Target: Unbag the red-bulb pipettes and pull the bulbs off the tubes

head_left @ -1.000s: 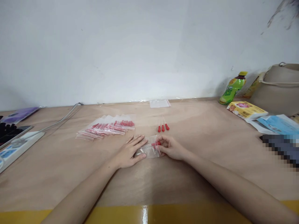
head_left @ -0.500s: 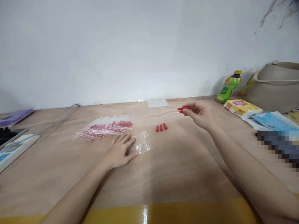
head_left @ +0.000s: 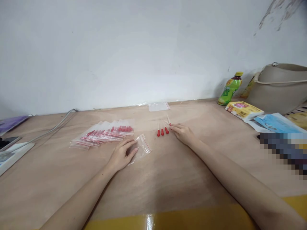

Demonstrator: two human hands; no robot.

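Centre frame: left hand (head_left: 122, 155) on clear bag (head_left: 143, 147); pinch or flat press, cannot tell. Right hand (head_left: 184, 132) covers bulb of dropper (head_left: 168, 120), just right of three red-bulbed droppers (head_left: 162, 132); grip hidden. Step, judged: laying out droppers. Next move calls for light finger release, row undisturbed. Filled bags (head_left: 97, 135) overlap, left of centre.

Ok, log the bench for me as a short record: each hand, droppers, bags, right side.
Left hand: thumb and fingers spread, touching a clear plastic zip bag
Right hand: fingertips at a slim pale-stemmed dropper, red bulb mostly hidden
Row beside it: three red-bulbed droppers
Left of centre: overlapping clear bags with red contents
By wall: flat translucent bag
Right side: green yellow-capped bottle, yellow packet
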